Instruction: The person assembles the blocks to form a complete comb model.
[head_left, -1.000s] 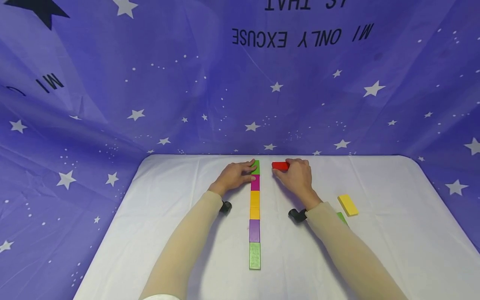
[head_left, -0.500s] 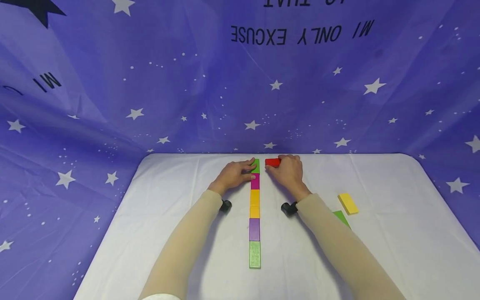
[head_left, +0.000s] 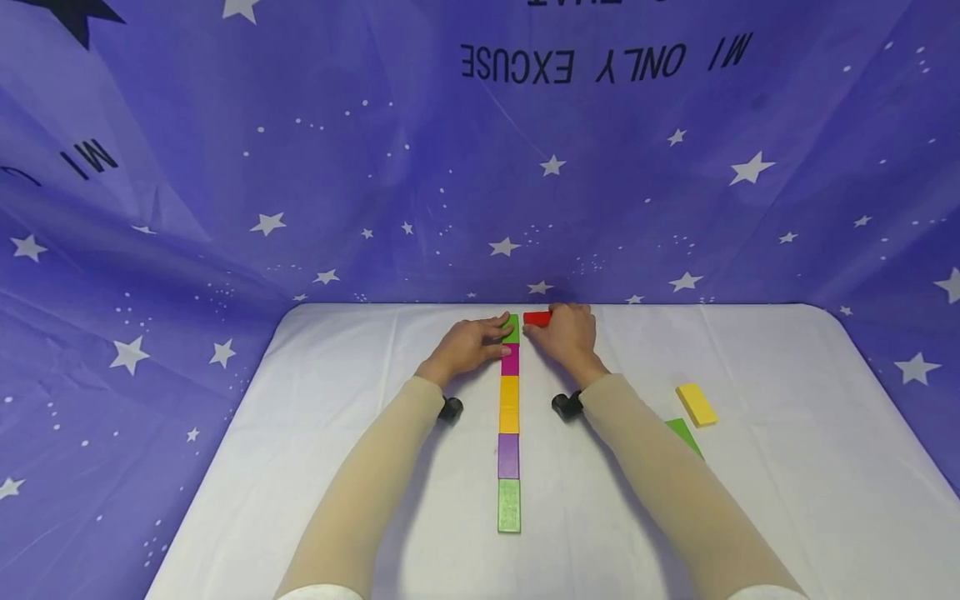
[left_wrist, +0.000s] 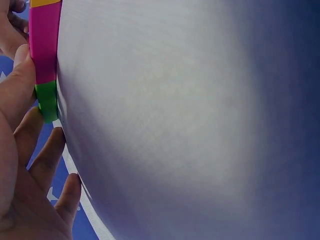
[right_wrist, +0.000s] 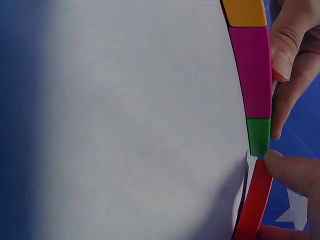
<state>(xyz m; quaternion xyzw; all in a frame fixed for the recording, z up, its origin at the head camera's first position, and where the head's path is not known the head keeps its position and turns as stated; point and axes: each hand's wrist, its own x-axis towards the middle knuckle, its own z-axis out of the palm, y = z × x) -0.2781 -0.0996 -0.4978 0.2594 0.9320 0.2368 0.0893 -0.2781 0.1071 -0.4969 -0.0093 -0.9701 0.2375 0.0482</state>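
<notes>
A straight row of wooden blocks runs away from me down the middle of the table. At its far end are a green block (head_left: 513, 331) and a magenta block (head_left: 510, 364). My left hand (head_left: 463, 345) lies along their left side, thumb touching the magenta block and a finger at the green one. Just right of the green block, my right hand (head_left: 567, 335) pinches a red block (head_left: 536, 318) set crosswise to the row. The right wrist view shows the red block (right_wrist: 255, 200) close to the green block's end, its lower part out of frame.
Nearer in the row come yellow-orange (head_left: 509, 404), purple (head_left: 508, 456) and light green blocks (head_left: 509, 506). On the right lie a loose yellow block (head_left: 697, 404) and a green block (head_left: 684, 437), partly behind my right sleeve. A purple star-patterned cloth (head_left: 420, 183) rises behind the table.
My right hand has moved left and slightly away from me, bringing the red block close to the row's far end. The left hand stays in place beside the green and magenta blocks.
</notes>
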